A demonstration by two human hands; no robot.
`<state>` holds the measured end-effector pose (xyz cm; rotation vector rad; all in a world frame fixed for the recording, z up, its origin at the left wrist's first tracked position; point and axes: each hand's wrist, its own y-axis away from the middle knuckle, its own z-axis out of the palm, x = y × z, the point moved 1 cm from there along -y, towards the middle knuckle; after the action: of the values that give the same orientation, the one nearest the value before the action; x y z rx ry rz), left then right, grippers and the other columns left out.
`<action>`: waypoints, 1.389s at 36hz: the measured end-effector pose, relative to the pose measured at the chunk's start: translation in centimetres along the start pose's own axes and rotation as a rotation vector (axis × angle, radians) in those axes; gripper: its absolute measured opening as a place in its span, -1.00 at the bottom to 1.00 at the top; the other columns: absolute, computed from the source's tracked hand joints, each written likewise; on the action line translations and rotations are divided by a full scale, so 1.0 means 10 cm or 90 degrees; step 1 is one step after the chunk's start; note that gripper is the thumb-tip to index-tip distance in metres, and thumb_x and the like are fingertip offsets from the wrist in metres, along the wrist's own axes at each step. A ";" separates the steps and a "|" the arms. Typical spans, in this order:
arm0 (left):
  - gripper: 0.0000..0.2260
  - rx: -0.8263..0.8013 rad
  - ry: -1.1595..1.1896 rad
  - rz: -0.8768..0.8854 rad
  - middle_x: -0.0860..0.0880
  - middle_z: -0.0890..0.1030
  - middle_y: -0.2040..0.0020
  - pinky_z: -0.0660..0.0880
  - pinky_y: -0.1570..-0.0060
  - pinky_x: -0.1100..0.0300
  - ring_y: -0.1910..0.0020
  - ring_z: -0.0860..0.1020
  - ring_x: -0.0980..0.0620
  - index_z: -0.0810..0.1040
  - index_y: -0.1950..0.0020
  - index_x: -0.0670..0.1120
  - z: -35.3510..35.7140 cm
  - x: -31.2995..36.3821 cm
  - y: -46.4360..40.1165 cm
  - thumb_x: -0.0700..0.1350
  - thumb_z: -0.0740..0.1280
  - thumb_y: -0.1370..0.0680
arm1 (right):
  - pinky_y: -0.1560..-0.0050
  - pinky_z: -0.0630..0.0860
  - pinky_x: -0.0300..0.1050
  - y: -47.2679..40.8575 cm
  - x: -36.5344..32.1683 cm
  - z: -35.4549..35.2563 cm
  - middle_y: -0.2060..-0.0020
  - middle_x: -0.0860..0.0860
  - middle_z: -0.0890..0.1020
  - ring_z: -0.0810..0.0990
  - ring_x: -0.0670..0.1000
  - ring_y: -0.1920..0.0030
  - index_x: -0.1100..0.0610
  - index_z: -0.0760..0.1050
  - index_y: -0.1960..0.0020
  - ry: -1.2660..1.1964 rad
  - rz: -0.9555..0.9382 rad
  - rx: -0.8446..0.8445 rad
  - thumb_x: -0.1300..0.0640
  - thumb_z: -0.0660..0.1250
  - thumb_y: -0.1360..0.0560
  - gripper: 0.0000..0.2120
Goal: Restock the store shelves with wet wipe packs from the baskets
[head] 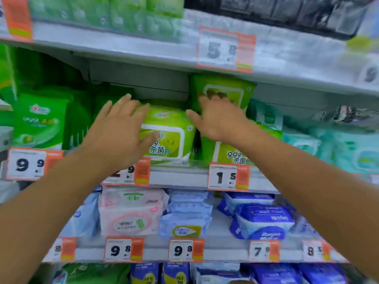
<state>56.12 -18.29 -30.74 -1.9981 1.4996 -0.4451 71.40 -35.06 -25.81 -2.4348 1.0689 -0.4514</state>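
Lime-green wet wipe pack with a white label panel (167, 138), standing upright at the front of the grey middle shelf (184, 177), just behind an orange-and-white price tag reading 1.5 (228, 177). Left hand (121, 130) laid flat against the pack's left side, grip spread wide, fingers straight and fanned, thumb low across the label; pressing, not curled round anything. Right hand (217, 117) reaching past the pack's right edge, grip also spread, thumb pointing left toward the pack's top corner, fingertips blurred against a taller green wet wipe pack with a white window (235, 89) standing behind; touching or merely close, cannot tell. Both forearms bare, stretched up and forward from the lower corners, converging on the pack, palms turned away from the camera. Second lime-green pack printed 999 (231, 154) lying just beside the first, partly under the right wrist. Dark green pouches (39, 124) to the left on the same shelf, pale teal packs (348, 148) to the right. On the shelf below: pink-and-white wipe pack (131, 214), light blue packs (186, 218), dark blue packs (264, 220).
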 end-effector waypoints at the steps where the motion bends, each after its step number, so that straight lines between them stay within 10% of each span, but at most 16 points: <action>1: -0.29 -0.005 -0.010 0.018 -0.14 0.28 -0.54 0.08 -0.52 -0.18 -0.58 0.12 -0.15 0.25 -0.56 -0.07 -0.06 0.12 -0.06 0.32 -0.03 -0.54 | -0.46 0.21 0.29 0.00 0.15 0.04 -0.56 0.14 0.21 0.17 0.26 -0.54 0.06 0.21 -0.56 0.001 0.045 -0.041 -0.38 -0.03 -0.57 -0.28; 5: -0.12 -0.093 0.025 0.075 -0.12 0.23 -0.58 0.18 -0.50 -0.13 -0.56 0.18 -0.13 0.19 -0.59 -0.02 -0.10 0.65 -0.36 0.43 -0.22 -0.40 | -0.40 0.35 0.12 -0.03 0.36 0.12 -0.53 0.17 0.31 0.36 0.21 -0.47 0.09 0.33 -0.51 -0.138 0.054 -0.162 -0.47 -0.12 -0.54 -0.18; 16: -0.20 -0.192 0.028 -0.005 -0.20 0.49 -0.31 0.44 -0.26 -0.12 -0.27 0.48 -0.22 0.39 -0.37 -0.09 -0.06 1.23 -0.72 0.50 0.06 -0.40 | -0.25 0.38 0.13 0.62 1.07 0.41 -0.17 0.12 0.62 0.56 0.24 -0.18 0.01 0.50 -0.29 -0.019 0.023 0.127 -0.28 -0.21 -0.61 -0.36; 20: -0.24 -0.087 0.100 0.128 -0.16 0.42 -0.46 0.38 -0.36 -0.08 -0.42 0.40 -0.17 0.34 -0.51 -0.08 -0.13 1.90 -0.80 0.26 0.13 -0.38 | 0.02 0.51 0.11 0.54 1.52 0.30 0.11 0.18 0.61 0.58 0.28 0.02 0.05 0.47 0.18 -0.255 0.015 0.153 -0.16 -0.05 -0.66 -0.53; 22: -0.31 -0.076 0.075 0.183 -0.13 0.35 -0.51 0.32 -0.41 -0.08 -0.48 0.32 -0.13 0.28 -0.55 -0.04 -0.08 2.20 -0.87 0.31 0.06 -0.51 | -0.12 0.48 0.15 0.53 1.89 0.36 -0.13 0.20 0.58 0.54 0.28 -0.16 0.11 0.54 -0.09 -0.114 0.094 0.196 -0.15 -0.07 -0.61 -0.51; 26: -0.32 -0.138 -0.006 0.187 -0.08 0.29 -0.54 0.34 -0.39 -0.08 -0.50 0.29 -0.12 0.15 -0.58 0.05 0.22 2.52 -1.03 0.37 0.00 -0.55 | -0.55 0.00 0.26 0.54 2.52 0.75 -0.61 0.10 0.02 -0.04 0.26 -0.59 0.03 -0.05 -0.63 -0.017 0.239 -0.136 -0.23 0.00 -0.65 -0.35; 30: -0.35 -0.122 -0.014 0.148 -0.01 0.40 -0.48 0.45 -0.19 -0.04 -0.39 0.44 -0.12 0.23 -0.53 0.10 0.38 2.64 -1.10 0.42 0.04 -0.54 | -0.55 -0.03 0.28 0.51 2.75 0.95 -0.62 0.09 0.01 -0.05 0.25 -0.60 0.03 -0.12 -0.64 -0.099 0.183 -0.148 -0.17 0.07 -0.66 -0.33; 35: -0.36 -0.072 -0.026 0.157 0.02 0.45 -0.44 0.48 -0.12 -0.01 -0.34 0.48 -0.10 0.28 -0.49 0.13 0.41 2.63 -1.11 0.44 -0.01 -0.53 | -0.47 0.06 0.36 0.72 2.98 0.56 -0.52 0.14 0.28 0.19 0.26 -0.52 0.01 0.19 -0.56 0.125 0.190 0.180 -0.28 0.13 -0.53 -0.32; 40: -0.38 -0.047 -0.036 0.162 0.03 0.48 -0.40 0.49 -0.08 -0.01 -0.31 0.51 -0.10 0.31 -0.47 0.13 0.40 2.64 -1.09 0.43 -0.01 -0.52 | -0.44 -0.05 0.52 0.78 3.34 0.75 -0.50 0.11 0.30 0.17 0.32 -0.51 -0.04 0.17 -0.56 0.095 0.327 -0.014 -0.37 0.00 -0.58 -0.34; 50: -0.35 -0.068 -0.008 0.155 0.03 0.39 -0.49 0.47 -0.15 0.00 -0.37 0.46 -0.09 0.26 -0.52 0.15 0.34 2.62 -1.04 0.44 0.00 -0.52 | -0.47 -0.21 0.45 0.72 3.28 0.80 -0.52 0.08 0.28 0.05 0.30 -0.56 -0.03 0.15 -0.58 0.006 0.344 -0.010 -0.27 -0.04 -0.62 -0.40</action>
<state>73.90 -40.37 -28.93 -1.8612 1.7648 -0.2555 91.91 -62.05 -32.45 -2.0352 1.6629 -0.2711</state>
